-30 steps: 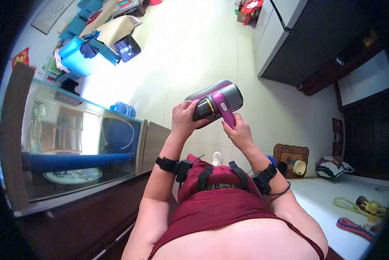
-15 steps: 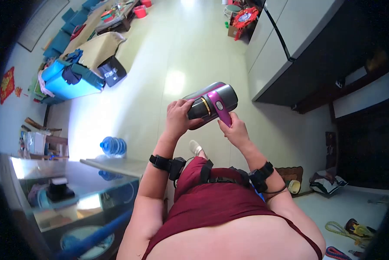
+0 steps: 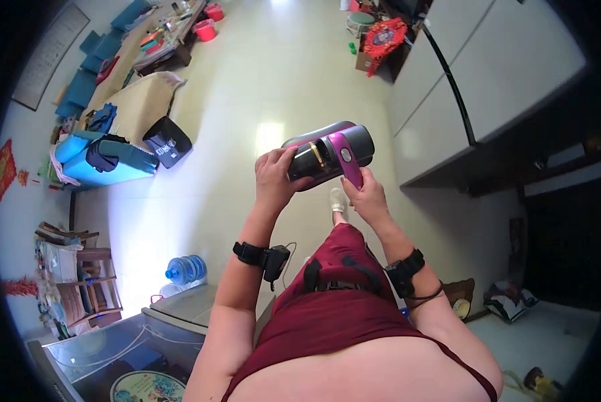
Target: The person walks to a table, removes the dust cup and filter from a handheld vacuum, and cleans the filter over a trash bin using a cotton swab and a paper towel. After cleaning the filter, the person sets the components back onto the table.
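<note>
A grey and magenta handheld vacuum cleaner (image 3: 330, 155) is held out in front of my body, above the floor. It has a dark see-through cup with a gold ring and a grey button on its magenta handle. My left hand (image 3: 275, 175) grips the cup end, thumb below and fingers on top. The fingers of my right hand (image 3: 368, 197) are wrapped round the lower end of the handle. The far side of the vacuum cleaner is hidden from me.
White cabinets (image 3: 441, 94) rise on the right. A blue water bottle (image 3: 186, 269) and a glass-topped cabinet (image 3: 129, 355) are near on the left. Farther left are a black bag (image 3: 168, 142) and a cloth-covered sofa (image 3: 143, 107). A red decoration (image 3: 385, 38) stands ahead.
I have stepped forward: a shoe now shows farther ahead, and the cabinet and water bottle have shifted in view. Both hands keep their hold on the vacuum cleaner, which has turned slightly.
</note>
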Demonstrator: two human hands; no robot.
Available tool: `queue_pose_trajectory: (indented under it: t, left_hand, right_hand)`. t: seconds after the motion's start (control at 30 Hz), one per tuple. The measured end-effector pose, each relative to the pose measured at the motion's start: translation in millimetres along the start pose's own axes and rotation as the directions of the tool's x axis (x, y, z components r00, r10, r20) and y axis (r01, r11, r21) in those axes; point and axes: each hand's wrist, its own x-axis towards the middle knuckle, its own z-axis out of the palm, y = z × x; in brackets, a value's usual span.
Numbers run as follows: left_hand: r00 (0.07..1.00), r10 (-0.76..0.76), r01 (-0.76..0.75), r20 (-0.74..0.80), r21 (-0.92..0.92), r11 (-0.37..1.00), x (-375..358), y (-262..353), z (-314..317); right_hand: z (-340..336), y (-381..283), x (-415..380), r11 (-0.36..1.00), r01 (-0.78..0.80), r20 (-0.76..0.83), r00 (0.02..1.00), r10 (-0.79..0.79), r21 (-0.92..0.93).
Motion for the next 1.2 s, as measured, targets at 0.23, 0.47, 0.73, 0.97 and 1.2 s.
queue_pose_trajectory:
  t: [0.23, 0.47, 0.73, 0.97, 1.2]
  left_hand:
    - [0.993, -0.099, 0.104, -0.058, 0.077, 0.992, 112.7, -64.5, 19.5]
    - [0.976, -0.152, 0.163, -0.156, 0.061, 0.985, 215.1, -117.0, 32.3]
    - [0.967, -0.189, 0.2, -0.171, 0.05, 0.979, 303.9, -201.6, 38.4]
    - [0.972, -0.137, 0.138, -0.191, -0.01, 0.99, 406.4, -323.7, 39.6]
    - [0.98, -0.106, 0.108, -0.168, 0.003, 0.994, 510.8, -432.7, 16.7]
  right_hand:
    - [17.9, -42.5, 151.1, 0.994, -0.052, 0.174, 0.984, 0.035, 0.094]
    - [44.3, -77.3, 296.8, 0.996, 0.043, 0.254, 0.965, -0.061, 0.073]
    - [112.9, -104.1, 412.5, 0.995, -0.007, 0.345, 0.938, -0.027, 0.097]
    - [197.5, -151.8, 526.0, 0.998, 0.021, 0.322, 0.946, -0.039, 0.06]
    - [277.8, -214.4, 633.3, 0.998, -0.009, 0.274, 0.962, -0.006, 0.055]
